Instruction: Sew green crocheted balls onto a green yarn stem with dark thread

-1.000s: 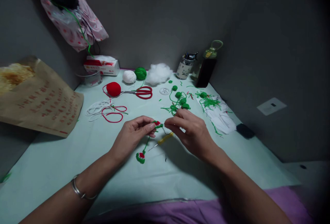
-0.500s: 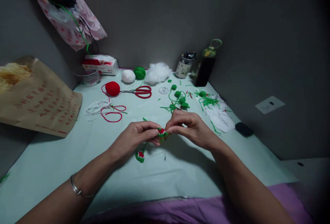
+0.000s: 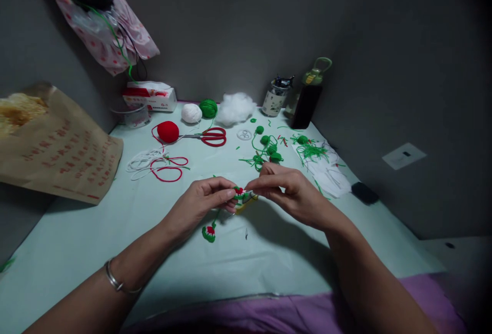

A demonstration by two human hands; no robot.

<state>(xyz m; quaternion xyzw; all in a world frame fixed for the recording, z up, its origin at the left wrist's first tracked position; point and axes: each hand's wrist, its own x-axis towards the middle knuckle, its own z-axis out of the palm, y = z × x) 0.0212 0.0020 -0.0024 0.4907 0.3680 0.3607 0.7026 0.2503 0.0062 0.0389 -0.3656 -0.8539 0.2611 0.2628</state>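
My left hand point(image 3: 209, 196) pinches a small crocheted piece point(image 3: 239, 193) in red, white and green, like a watermelon slice. My right hand point(image 3: 286, 185) is closed at the fingertips on a thin, shiny needle point(image 3: 246, 190), whose tip meets the red part of the piece. Under the fingers shows a yellow item point(image 3: 247, 205), partly hidden, its kind unclear. A second crocheted watermelon slice point(image 3: 209, 233) lies on the table below my left hand, with a green strand running up from it. Near it lies a small dark, slim object point(image 3: 246, 233).
Red-handled scissors point(image 3: 213, 137) lie behind my hands, beside a red yarn ball point(image 3: 168, 131). White yarn point(image 3: 191, 113), green yarn point(image 3: 208, 108) and stuffing point(image 3: 236, 108) line the back. Green crocheted bits point(image 3: 271, 148) and a bottle point(image 3: 307, 98) are at right, a paper bag point(image 3: 69, 154) at left.
My right hand's fingers have drawn slightly away from the crocheted piece, and the needle now shows between them. More of the yellow item is visible. My left hand stays nearly still.
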